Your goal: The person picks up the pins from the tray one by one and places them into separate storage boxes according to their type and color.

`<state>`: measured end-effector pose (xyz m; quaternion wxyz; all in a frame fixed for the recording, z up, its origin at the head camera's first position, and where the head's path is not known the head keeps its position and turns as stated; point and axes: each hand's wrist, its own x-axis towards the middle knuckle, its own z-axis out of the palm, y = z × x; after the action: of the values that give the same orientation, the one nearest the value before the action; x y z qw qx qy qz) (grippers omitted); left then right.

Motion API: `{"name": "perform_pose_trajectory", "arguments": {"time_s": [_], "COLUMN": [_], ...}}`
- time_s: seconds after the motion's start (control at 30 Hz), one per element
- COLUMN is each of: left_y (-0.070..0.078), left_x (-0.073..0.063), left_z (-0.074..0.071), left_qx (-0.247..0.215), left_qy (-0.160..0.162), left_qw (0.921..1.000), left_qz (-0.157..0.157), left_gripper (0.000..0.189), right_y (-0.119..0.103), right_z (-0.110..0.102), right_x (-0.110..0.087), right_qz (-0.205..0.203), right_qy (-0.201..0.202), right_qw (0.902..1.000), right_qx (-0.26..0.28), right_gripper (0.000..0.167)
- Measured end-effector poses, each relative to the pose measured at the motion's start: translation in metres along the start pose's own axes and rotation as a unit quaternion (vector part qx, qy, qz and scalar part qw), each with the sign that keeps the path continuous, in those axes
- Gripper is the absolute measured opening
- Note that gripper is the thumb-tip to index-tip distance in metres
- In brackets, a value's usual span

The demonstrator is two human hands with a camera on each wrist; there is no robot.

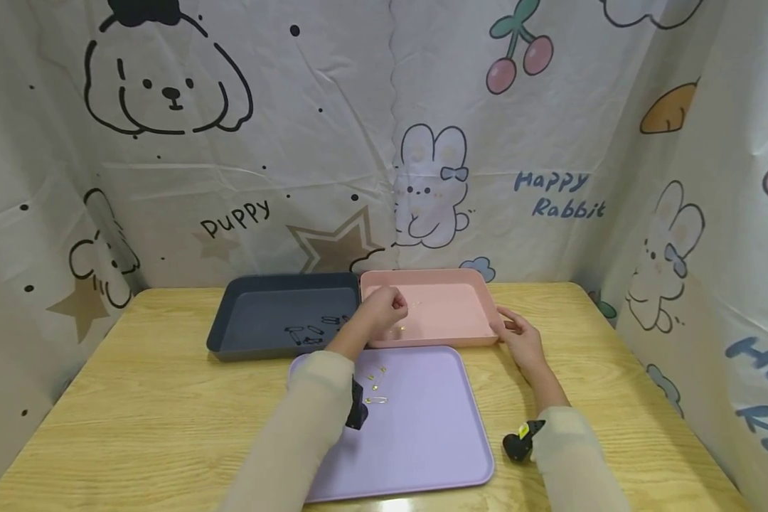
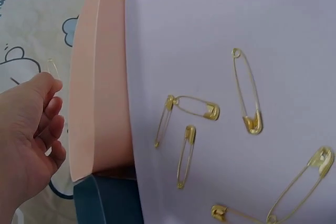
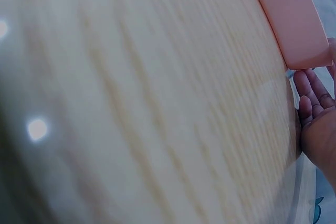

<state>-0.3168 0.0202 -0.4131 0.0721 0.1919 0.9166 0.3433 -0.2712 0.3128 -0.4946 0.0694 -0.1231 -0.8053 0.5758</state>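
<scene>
Head view: I've got the left hand (image 1: 382,311) over the pink tray (image 1: 448,306) at centre, the right hand (image 1: 520,341) meeting its right corner; gold safety pins (image 1: 377,400) lie on the lavender tray (image 1: 422,427), lower centre. Backdrop lettering (image 1: 235,218): "PUPPY", centre-left, and "Happy Rabbit", twice, centre-right and cut off lower right. Left wrist: finger and thumb pinch 1 pin (image 2: 53,68), far left; I'd release low and gently so it doesn't bounce. Cropped "Happy Rab", upper left. Right wrist: relaxed fingers by the tray corner, right edge; light contact suits; nothing legible.
</scene>
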Motion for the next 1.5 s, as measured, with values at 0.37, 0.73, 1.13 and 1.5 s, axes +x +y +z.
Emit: {"name": "perform_pose_trajectory", "arguments": {"time_s": [0.37, 0.73, 1.13, 1.5], "left_y": [-0.001, -0.008, -0.014, -0.017], "left_x": [0.002, 0.002, -0.001, -0.004], "left_z": [0.008, 0.018, 0.017, 0.005], "left_qx": [-0.014, -0.037, -0.03, -0.016], "left_qy": [0.031, 0.055, 0.036, 0.019], "left_qw": [0.9994, 0.9972, 0.9984, 0.9996], "left_qz": [-0.001, -0.035, -0.032, -0.012], "left_gripper": [0.009, 0.012, 0.021, 0.023], "right_y": [-0.004, -0.005, -0.007, -0.007], "right_z": [0.002, 0.006, 0.006, 0.001], "right_x": [-0.002, -0.004, -0.004, -0.004], "right_qz": [-0.001, -0.01, -0.009, 0.004], "right_qy": [-0.004, -0.005, -0.001, 0.002], "right_qw": [1.0, 0.9999, 0.9999, 0.9999], "right_qx": [-0.009, 0.006, 0.013, -0.013], "right_gripper": [0.055, 0.053, 0.05, 0.054]}}
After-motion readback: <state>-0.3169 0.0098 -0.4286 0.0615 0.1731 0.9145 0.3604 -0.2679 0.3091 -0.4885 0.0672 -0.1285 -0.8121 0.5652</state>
